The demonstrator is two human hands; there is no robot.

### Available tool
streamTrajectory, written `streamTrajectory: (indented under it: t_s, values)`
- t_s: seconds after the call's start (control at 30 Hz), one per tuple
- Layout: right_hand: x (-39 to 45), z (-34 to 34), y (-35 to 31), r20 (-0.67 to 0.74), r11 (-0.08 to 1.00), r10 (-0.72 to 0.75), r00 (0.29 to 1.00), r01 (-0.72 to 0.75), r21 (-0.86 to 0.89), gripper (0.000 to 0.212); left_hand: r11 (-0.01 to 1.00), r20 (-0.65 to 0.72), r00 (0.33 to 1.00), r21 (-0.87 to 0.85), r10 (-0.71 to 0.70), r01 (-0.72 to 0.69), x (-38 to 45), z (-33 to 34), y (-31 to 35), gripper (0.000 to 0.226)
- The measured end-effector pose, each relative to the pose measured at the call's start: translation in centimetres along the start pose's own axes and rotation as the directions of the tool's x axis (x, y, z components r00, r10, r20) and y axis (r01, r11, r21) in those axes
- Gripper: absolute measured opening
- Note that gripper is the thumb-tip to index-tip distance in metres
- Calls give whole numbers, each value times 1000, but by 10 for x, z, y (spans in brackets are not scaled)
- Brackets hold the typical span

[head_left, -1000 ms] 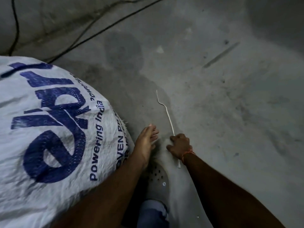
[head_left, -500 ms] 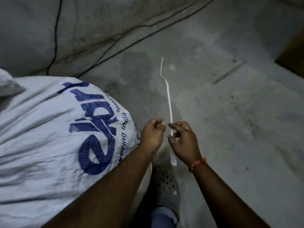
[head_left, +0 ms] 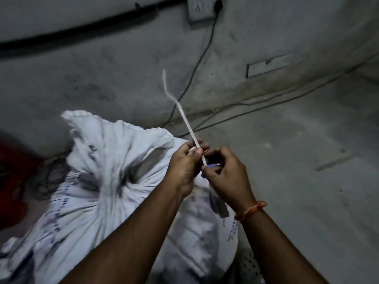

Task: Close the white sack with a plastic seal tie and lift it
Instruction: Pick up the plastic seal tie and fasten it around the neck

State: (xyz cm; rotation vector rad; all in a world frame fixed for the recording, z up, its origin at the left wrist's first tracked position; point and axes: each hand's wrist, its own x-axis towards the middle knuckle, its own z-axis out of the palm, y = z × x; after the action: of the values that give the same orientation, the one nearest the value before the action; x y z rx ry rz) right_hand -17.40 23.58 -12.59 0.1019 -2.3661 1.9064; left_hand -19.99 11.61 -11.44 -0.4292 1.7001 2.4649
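Note:
A white woven sack (head_left: 98, 193) with blue print stands on the floor at the left, its top gathered into a bunch and its frilled mouth (head_left: 92, 128) sticking up. Both hands hold a long white plastic seal tie (head_left: 180, 108) above the sack's right shoulder. My left hand (head_left: 184, 162) pinches the tie near its lower third. My right hand (head_left: 225, 171) grips the tie's lower end, whose tag hangs below the palm. The tie's free tip points up and bends left.
A grey wall with a socket (head_left: 200, 8) and a black pipe (head_left: 82, 27) stands behind. Thin black cables (head_left: 256, 103) trail across the concrete floor to the right of the sack. Something red (head_left: 10, 167) lies at the left edge. A perforated shoe (head_left: 249, 265) shows bottom right.
The tie was picked up from the floor by my right hand and raised; my left hand has taken hold of it too. The view has swung up toward the sack's gathered top and the wall.

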Motion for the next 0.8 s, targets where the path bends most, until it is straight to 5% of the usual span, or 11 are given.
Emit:
streamTrajectory:
  t_s: [0.1, 0.23, 0.33, 0.47, 0.53, 0.6, 0.67, 0.7, 0.8]
  values:
    - [-10, 32, -38, 132, 917, 179, 975, -214, 335, 16, 992, -42, 999, -127, 1, -6, -30, -36, 25, 19]
    - [-27, 76, -71, 385, 678, 290, 876, -473, 563, 6, 988, -79, 997, -155, -3, -10, -61, -73, 43, 26]
    - [-42, 106, -75, 396, 600, 293, 870, -490, 632, 18, 986, -77, 997, -164, 21, -33, -77, -97, 50, 23]
    - [-56, 131, -75, 359, 602, 261, 896, -441, 665, 18, 990, -131, 982, 58, 137, -131, -88, -121, 50, 19]
    - [-57, 137, -74, 333, 601, 294, 896, -444, 664, 19, 951, -274, 921, 216, 276, -221, -91, -134, 47, 14]
    - [-54, 140, -73, 313, 583, 333, 890, -455, 673, 20, 801, -483, 703, 560, 522, -210, -96, -149, 42, 11]
    - [-51, 142, -70, 302, 553, 360, 883, -462, 693, 21, 643, -558, 436, 763, 706, -64, -99, -160, 38, 42]
    - [-49, 143, -68, 296, 537, 371, 880, -464, 704, 22, 605, -562, 393, 796, 728, 17, -96, -165, 36, 68]
    - [-43, 150, -62, 279, 495, 395, 875, -458, 738, 23, 598, -603, 578, 767, 550, 232, -76, -167, 33, 133]
